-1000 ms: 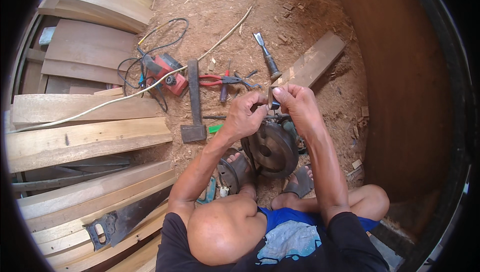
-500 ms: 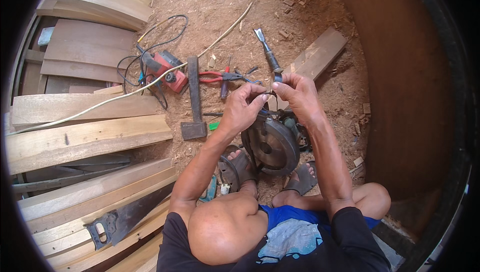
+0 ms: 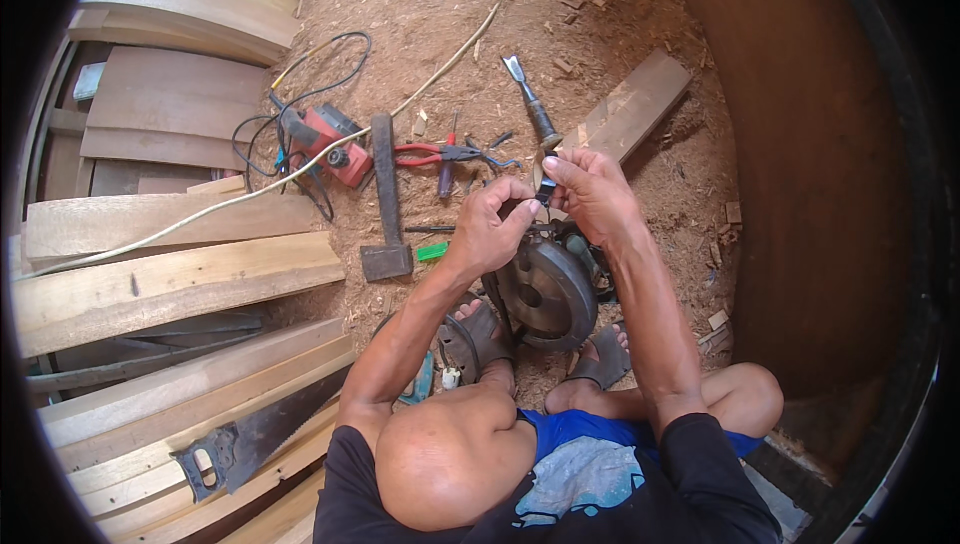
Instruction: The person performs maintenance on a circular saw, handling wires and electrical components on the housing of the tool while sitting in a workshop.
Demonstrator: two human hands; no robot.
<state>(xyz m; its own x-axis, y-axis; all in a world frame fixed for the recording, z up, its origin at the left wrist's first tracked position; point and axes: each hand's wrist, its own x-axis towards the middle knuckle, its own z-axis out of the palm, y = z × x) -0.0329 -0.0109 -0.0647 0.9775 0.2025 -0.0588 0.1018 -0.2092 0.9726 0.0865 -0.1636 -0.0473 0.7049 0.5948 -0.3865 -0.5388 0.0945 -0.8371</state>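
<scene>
My left hand [image 3: 492, 227] is closed in a pinch over a circular saw [image 3: 545, 294]. Between its fingertips is the end of a thin dark wire that comes up from the saw; the fingers hide most of it. Close beside it, my right hand [image 3: 598, 194] grips a small roll of black tape [image 3: 545, 189] between thumb and fingers. Both hands nearly meet above the saw, which rests on the ground between my sandalled feet. Just beyond the right hand lies a chisel [image 3: 532, 102] with a dark handle.
Left of the saw lie a hammer [image 3: 387, 184], red-handled pliers [image 3: 430, 154], a screwdriver [image 3: 447, 169], a green piece [image 3: 432, 252] and a red power planer [image 3: 335, 144]. Boards [image 3: 170, 279] and a handsaw [image 3: 230, 449] line the left. A plank [image 3: 640, 109] lies ahead; a brown panel [image 3: 810, 164] stands right.
The roll of tape has turned and come lower, nearer my left fingertips. My left hand has shifted slightly down and right, and the right fingers have changed their hold.
</scene>
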